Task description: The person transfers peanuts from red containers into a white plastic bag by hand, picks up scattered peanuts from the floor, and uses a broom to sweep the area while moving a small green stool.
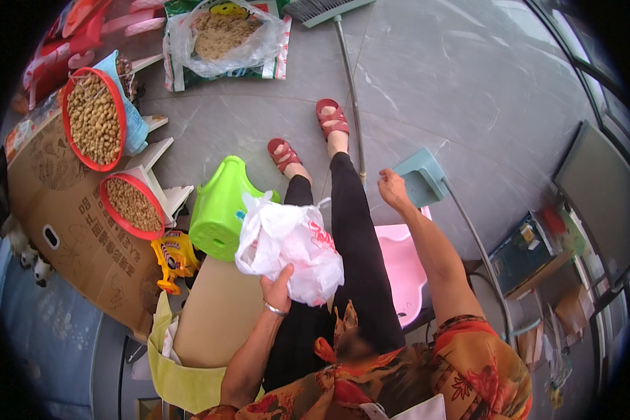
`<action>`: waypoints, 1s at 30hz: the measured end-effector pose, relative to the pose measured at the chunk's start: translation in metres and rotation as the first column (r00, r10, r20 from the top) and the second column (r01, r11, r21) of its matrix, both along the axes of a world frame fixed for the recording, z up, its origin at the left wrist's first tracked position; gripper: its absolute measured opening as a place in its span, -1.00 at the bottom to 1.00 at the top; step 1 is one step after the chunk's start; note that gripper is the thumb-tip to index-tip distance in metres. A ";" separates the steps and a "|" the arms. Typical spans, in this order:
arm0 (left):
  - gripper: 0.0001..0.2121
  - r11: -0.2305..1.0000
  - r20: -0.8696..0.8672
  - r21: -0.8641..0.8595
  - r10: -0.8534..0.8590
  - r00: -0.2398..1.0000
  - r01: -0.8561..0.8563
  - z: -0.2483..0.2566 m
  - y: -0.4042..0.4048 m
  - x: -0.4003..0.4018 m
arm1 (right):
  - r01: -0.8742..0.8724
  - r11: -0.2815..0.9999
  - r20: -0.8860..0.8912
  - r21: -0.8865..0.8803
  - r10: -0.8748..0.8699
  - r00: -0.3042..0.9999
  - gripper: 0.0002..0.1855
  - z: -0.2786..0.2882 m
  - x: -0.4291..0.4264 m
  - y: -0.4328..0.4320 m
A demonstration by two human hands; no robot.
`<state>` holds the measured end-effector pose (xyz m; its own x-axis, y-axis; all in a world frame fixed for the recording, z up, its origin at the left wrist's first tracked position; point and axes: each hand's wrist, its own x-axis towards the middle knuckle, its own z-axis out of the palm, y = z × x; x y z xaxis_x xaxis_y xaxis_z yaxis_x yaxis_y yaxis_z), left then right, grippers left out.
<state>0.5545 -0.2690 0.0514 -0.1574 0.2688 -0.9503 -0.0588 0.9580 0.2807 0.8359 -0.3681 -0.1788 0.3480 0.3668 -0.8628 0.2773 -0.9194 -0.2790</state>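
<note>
My left hand (278,289) grips the near side of a crumpled white plastic bag (289,247) with red print, held over my lap; what the bag holds cannot be told. To the right, my right hand (392,186) is lifted with bent fingers, close to a blue-grey dustpan (424,178) with a long handle. Whether it touches the dustpan or holds anything small is unclear. Left of the bag, a green plastic stool (218,215) lies tipped over. A pink plastic stool or seat (399,262) shows beside my right leg.
A broom (352,79) lies across the tiled floor. At the left, red-rimmed baskets of peanuts in shells (94,118) and shelled nuts (135,205) stand by a large cardboard box (79,236). An open sack (223,42) with brown contents lies ahead. A yellow toy (176,257) is near the green stool.
</note>
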 end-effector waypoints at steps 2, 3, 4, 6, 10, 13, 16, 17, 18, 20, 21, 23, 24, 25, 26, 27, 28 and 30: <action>-0.54 0.999 -0.020 -0.043 -0.032 0.999 0.031 -0.005 -0.008 -0.012 | -0.019 0.999 -0.028 -0.035 0.018 0.999 -0.67 -0.029 -0.007 0.027; -0.53 0.998 -0.025 -0.046 -0.035 0.999 0.034 -0.009 -0.012 -0.016 | -0.022 0.999 -0.030 -0.049 0.021 0.999 -0.63 -0.048 -0.006 0.034; -0.52 0.998 -0.029 -0.051 -0.038 0.999 0.036 -0.013 -0.015 -0.018 | -0.034 0.998 0.004 -0.058 0.034 0.999 -0.61 -0.068 -0.005 0.038; -0.50 0.989 -0.086 -0.145 -0.033 0.996 0.021 -0.015 -0.016 -0.017 | -0.057 0.995 0.068 -0.087 0.063 0.996 -0.57 -0.105 -0.002 0.041; -0.62 0.950 -0.198 -0.312 -0.054 0.979 -0.011 -0.007 -0.001 -0.011 | -0.062 0.980 0.064 -0.191 0.075 0.995 -0.50 -0.160 -0.003 0.062; -0.62 0.844 -0.172 -0.521 -0.251 0.953 0.129 -0.007 0.005 -0.019 | -0.097 0.971 0.139 -0.220 0.130 0.982 -0.51 -0.204 0.005 0.055; -0.63 0.750 -0.084 -0.561 -0.473 0.877 0.350 0.001 -0.020 -0.053 | -0.159 0.963 0.157 -0.217 0.195 0.968 -0.51 -0.227 -0.004 0.054; -0.63 0.735 -0.078 -0.555 -0.511 0.856 0.388 0.002 -0.021 -0.054 | -0.176 0.960 0.187 -0.219 0.218 0.958 -0.55 -0.231 -0.005 0.053; -0.63 0.731 -0.083 -0.548 -0.531 0.843 0.407 0.001 -0.021 -0.056 | -0.181 0.961 0.177 -0.211 0.219 0.959 -0.56 -0.234 -0.009 0.053; -0.64 0.743 -0.097 -0.506 -0.554 0.827 0.438 -0.007 -0.021 -0.055 | -0.185 0.963 0.173 -0.196 0.220 0.960 -0.60 -0.229 -0.009 0.051; -0.64 0.756 -0.108 -0.471 -0.560 0.822 0.454 -0.009 -0.021 -0.053 | -0.187 0.968 0.195 -0.167 0.219 0.956 -0.64 -0.224 -0.010 0.046; -0.64 0.774 -0.106 -0.378 -0.582 0.806 0.509 -0.017 -0.022 -0.051 | -0.137 0.989 0.251 -0.049 0.145 0.957 -0.70 -0.203 -0.010 0.028; -0.65 0.796 -0.127 -0.313 -0.576 0.808 0.518 -0.019 -0.021 -0.048 | -0.088 0.995 0.266 0.052 0.071 0.961 -0.72 -0.189 -0.014 0.020; -0.65 0.834 -0.147 -0.252 -0.534 0.832 0.491 -0.020 -0.022 -0.045 | -0.001 0.993 0.242 0.117 -0.027 0.970 -0.71 -0.172 -0.015 0.011; -0.65 0.885 -0.197 -0.186 -0.460 0.866 0.427 -0.018 -0.020 -0.048 | 0.110 0.980 0.174 0.164 -0.139 0.975 -0.71 -0.146 -0.031 0.019; -0.65 0.923 -0.217 -0.116 -0.384 0.898 0.366 -0.019 -0.017 -0.045 | 0.155 0.967 0.157 0.202 -0.189 0.969 -0.71 -0.119 -0.036 0.022; -0.64 0.969 -0.215 -0.071 -0.245 0.945 0.235 -0.017 -0.008 -0.036 | 0.197 0.952 0.140 0.233 -0.233 0.962 -0.72 -0.093 -0.038 0.020; -0.53 0.992 -0.134 -0.054 -0.119 0.984 0.112 -0.015 0.004 -0.030 | 0.214 0.956 0.120 0.200 -0.241 0.963 -0.71 -0.040 -0.035 0.015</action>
<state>0.5242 -0.2646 0.0360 -0.2570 0.2488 -0.9338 0.0887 0.9683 0.2336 0.8010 -0.3534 -0.2184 0.5544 0.4109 -0.7237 0.1153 -0.8991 -0.4222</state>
